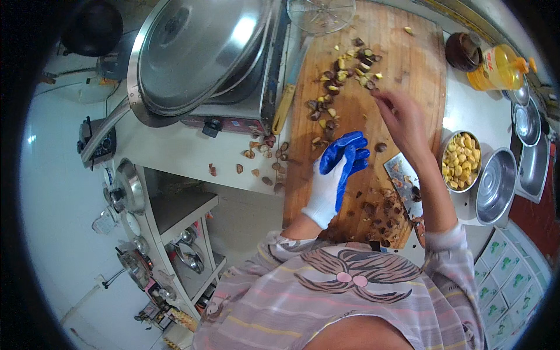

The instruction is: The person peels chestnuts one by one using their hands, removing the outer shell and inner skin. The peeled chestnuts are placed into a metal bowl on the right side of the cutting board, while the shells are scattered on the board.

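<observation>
My left hand (343, 159), in a white and blue coated glove, hovers over the wooden cutting board (407, 52) with its fingers loosely bent; I see nothing in it. My bare right hand (404, 120) reaches to the lower edge of a pile of cut chestnuts (341, 76), brown shells with yellow flesh showing. Its fingertips meet by a dark piece, and whether they pinch it is unclear. One whole chestnut (381, 147) lies between my hands. Under my right forearm is a cleaver (400, 173), shell scraps on its blade. More shell scraps (385, 214) cover the board's near end.
Right of the board stand a metal bowl of peeled chestnuts (461, 162), a metal basin (495, 186), an oil bottle (496, 68) and a dark jar (463, 51). At left, a lidded wok (197, 52) sits on a gas stove (232, 118). A wire skimmer (288, 92) lies along the board's left edge.
</observation>
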Available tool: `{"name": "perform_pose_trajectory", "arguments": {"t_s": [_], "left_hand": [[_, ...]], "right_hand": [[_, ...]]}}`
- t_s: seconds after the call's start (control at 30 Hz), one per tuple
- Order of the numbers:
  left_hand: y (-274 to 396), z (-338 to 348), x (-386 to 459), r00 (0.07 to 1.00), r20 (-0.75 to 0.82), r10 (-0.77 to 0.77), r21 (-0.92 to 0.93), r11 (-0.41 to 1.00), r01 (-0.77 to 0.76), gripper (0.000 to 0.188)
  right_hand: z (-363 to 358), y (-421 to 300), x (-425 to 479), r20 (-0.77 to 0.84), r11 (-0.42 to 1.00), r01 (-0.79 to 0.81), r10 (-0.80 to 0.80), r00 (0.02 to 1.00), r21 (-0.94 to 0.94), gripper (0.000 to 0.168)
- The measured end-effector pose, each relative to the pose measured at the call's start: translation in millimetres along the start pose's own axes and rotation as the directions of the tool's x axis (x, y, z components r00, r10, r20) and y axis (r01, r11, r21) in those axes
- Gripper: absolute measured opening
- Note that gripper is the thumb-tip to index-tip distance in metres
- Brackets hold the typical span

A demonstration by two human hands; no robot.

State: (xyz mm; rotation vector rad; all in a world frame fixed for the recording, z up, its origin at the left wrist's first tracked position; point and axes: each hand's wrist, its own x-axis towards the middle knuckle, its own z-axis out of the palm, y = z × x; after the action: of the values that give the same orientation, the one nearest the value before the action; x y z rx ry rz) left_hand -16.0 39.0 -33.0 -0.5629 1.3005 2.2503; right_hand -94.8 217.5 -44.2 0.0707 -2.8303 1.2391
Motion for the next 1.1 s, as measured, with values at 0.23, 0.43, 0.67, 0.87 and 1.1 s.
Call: {"name": "perform_pose_trajectory", "arguments": {"t_s": [0.23, 0.43, 0.67, 0.87, 1.1], "left_hand": [[21.6, -60.7, -5.8, 0.987, -0.132, 0.092, -0.006, 0.996, -0.094, 0.042], [28.8, -74.1, 3.3, 0.989, -0.086, 0.117, -0.043, 0.992, -0.121, 0.043], [51.0, -41.9, 18.8, 0.98, 0.027, 0.198, 0.044, 0.979, -0.199, 0.036], [35.4, -16.5, 10.9, 0.958, 0.254, 0.135, 0.267, 0.942, -0.204, 0.029], [5.1, 30.8, -8.7, 0.952, 0.198, 0.235, 0.251, 0.926, -0.281, 0.027]], "right_hand": [[68.9, 21.7, 107.8, 0.258, 0.799, 0.481, -0.41, 0.875, -0.361, 0.026], [63.2, 15.6, 96.5, 0.3, 0.869, 0.346, -0.245, 0.922, -0.353, 0.034], [10.3, -47.3, 1.8, 0.276, 0.81, -0.182, 0.026, 0.961, 0.557, 0.028], [-6.5, -47.8, -64.2, 0.243, 0.563, -0.269, 0.121, 0.962, 0.781, 0.032], [-18.1, -36.5, -107.0, 0.026, 0.479, -0.172, 0.297, 0.955, 0.861, 0.03]]}}
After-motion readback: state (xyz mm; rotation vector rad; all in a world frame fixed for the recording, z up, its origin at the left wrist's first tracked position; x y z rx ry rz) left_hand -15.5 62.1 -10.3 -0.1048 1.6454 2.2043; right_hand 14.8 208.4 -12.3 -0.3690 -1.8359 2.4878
